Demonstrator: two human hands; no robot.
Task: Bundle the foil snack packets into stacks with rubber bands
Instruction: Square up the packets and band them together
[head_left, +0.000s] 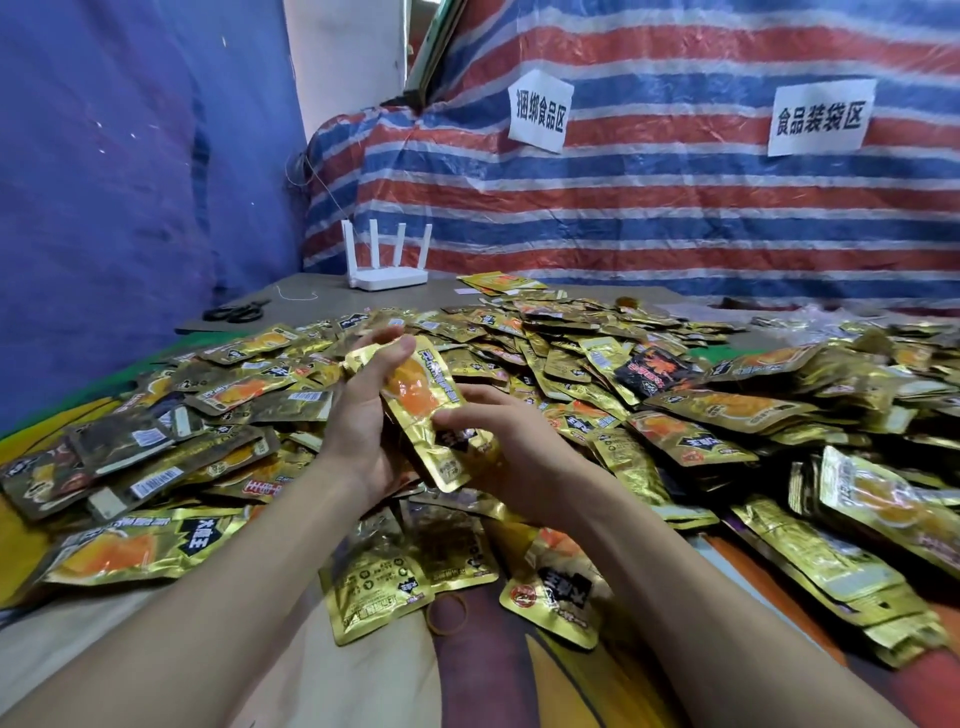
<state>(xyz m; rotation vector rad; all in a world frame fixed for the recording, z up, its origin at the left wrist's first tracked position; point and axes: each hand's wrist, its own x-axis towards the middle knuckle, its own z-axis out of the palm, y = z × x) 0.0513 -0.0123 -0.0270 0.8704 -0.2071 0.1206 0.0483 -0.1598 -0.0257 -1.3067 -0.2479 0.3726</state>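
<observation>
Patterned-cloth table (467, 691) before a red, blue & white striped tarp wall (675, 208), covered w/ a heap of gold foil snack packets (701, 405), too many to count; 1 small stack of gold packets (421, 410) is held above it.

2 bare hands grip the stack, which tilts up & away between them. Left hand (358, 421) cups its left edge, fingers behind, thumb over the top end. Right hand (514, 457) pinches the lower end, thumb on the front face, fingers curled behind. No. of packets in the stack: can't tell. 1 tan rubber band (447, 616) lies loose on the cloth, nearer the viewer, apart from both hands. At back: 1 white router w/ 4 antennas (387, 265), 1 pair of black scissors (236, 312), 2 white paper signs (540, 111).
</observation>
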